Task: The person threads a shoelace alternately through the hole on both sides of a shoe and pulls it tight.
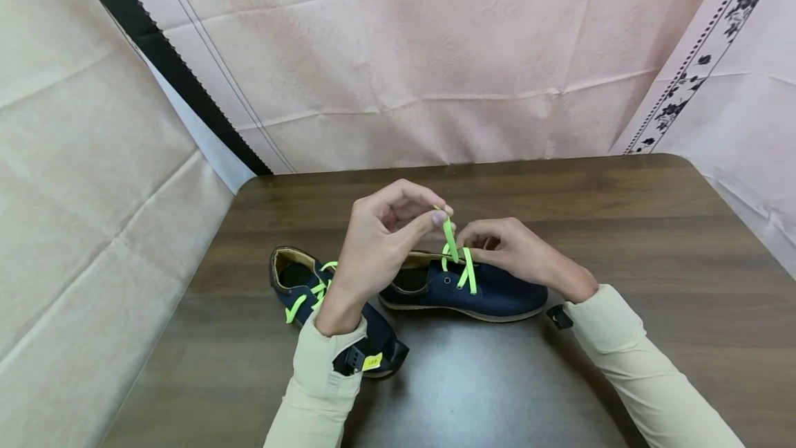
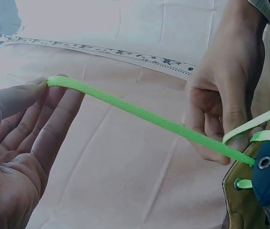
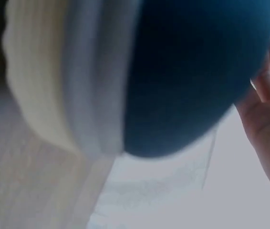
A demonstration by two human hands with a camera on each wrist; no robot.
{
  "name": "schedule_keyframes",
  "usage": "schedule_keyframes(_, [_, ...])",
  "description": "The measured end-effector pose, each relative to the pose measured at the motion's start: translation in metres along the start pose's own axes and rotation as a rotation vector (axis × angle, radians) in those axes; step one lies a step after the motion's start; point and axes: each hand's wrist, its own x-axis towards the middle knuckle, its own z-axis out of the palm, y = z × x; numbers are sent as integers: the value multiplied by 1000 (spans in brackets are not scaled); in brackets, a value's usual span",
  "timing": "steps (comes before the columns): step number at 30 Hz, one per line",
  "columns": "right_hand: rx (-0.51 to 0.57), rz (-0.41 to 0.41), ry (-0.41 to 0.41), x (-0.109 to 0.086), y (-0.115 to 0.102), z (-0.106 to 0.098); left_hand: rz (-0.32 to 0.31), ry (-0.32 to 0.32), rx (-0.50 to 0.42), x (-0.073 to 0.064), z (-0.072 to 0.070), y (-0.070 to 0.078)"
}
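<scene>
A navy shoe (image 1: pixel 491 296) with a tan lining stands on the table, toe to the right. My left hand (image 1: pixel 382 244) is raised over its opening, pinching a bright green shoelace (image 2: pixel 140 112) between thumb and fingers. That lace runs taut down to an eyelet beside the tongue (image 2: pixel 237 202). On the far side of the shoe, my right hand (image 1: pixel 516 254) has thumb and fingers curled at the tongue's edge, gripping there beside another loop of lace (image 2: pixel 256 124). The right wrist view is mostly filled by the blurred shoe toe (image 3: pixel 187 81).
A second navy shoe (image 1: pixel 289 258) with green laces lies at the left, partly hidden behind my left forearm. Both shoes rest on a dark wooden table (image 1: pixel 653 227). Pale patterned cloth (image 1: pixel 435 54) hangs behind the table's far edge.
</scene>
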Motion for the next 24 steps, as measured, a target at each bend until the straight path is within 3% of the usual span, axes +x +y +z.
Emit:
schedule_keyframes(6, [-53, -42, -16, 1, -1, 0, 16, 15, -36, -1, 0, 3])
schedule_keyframes(12, [-97, -21, -9, 4, -4, 1, 52, 47, -65, 0, 0, 8])
schedule_keyframes(19, [-70, 67, -178, -3, -9, -8, 81, 144, -70, 0, -1, 12])
schedule_keyframes(24, [-41, 155, -287, -10, -17, -13, 84, 144, -66, -1, -1, 11])
